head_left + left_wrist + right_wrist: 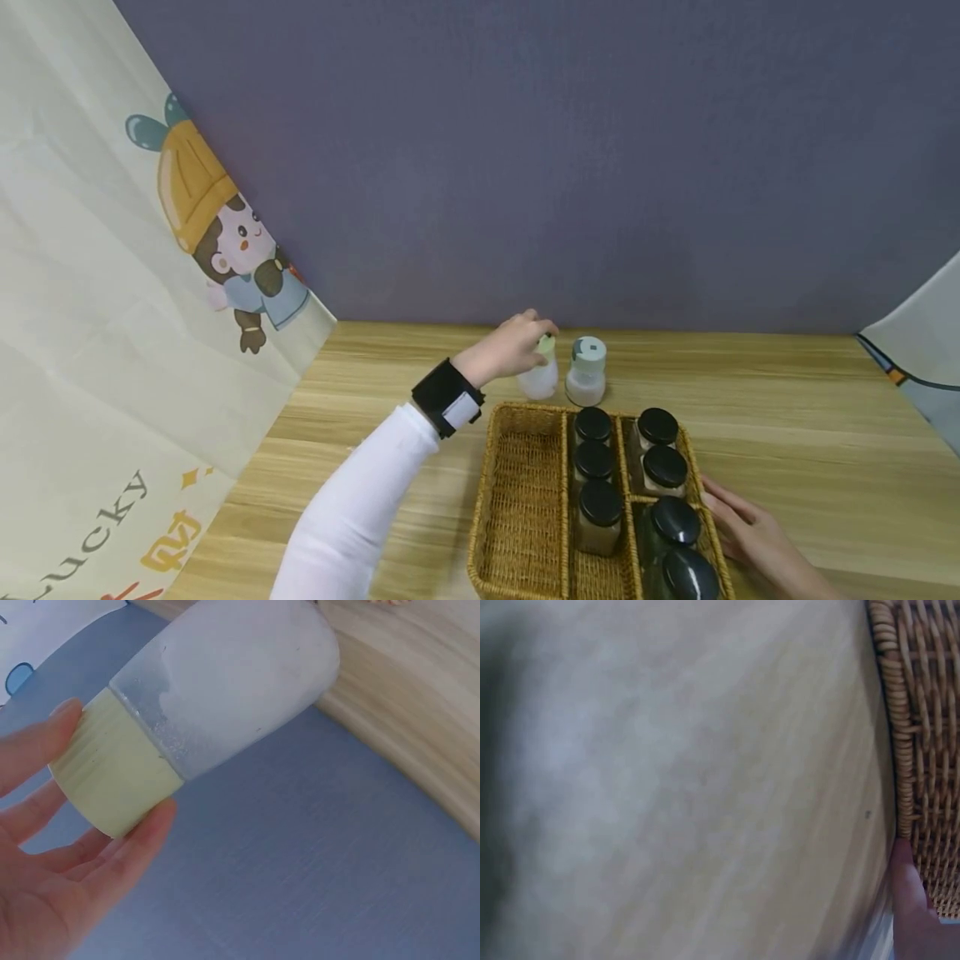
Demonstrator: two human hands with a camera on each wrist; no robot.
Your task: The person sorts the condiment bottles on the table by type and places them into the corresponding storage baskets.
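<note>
My left hand pinches the pale yellow-green lid of a clear jar of white contents, thumb on one side and fingers on the other. The jar stands near the back of the table; I cannot tell whether its base touches the wood. Just right of it is a similar jar with a pale green lid. My right hand rests against the right side of a woven basket. In the right wrist view one straight finger touches the basket's woven wall.
Black-lidded jars stand in the basket's middle section, and more black-lidded jars fill its right sections. Behind the wooden table rises a grey-blue wall. A printed cloth hangs at the left.
</note>
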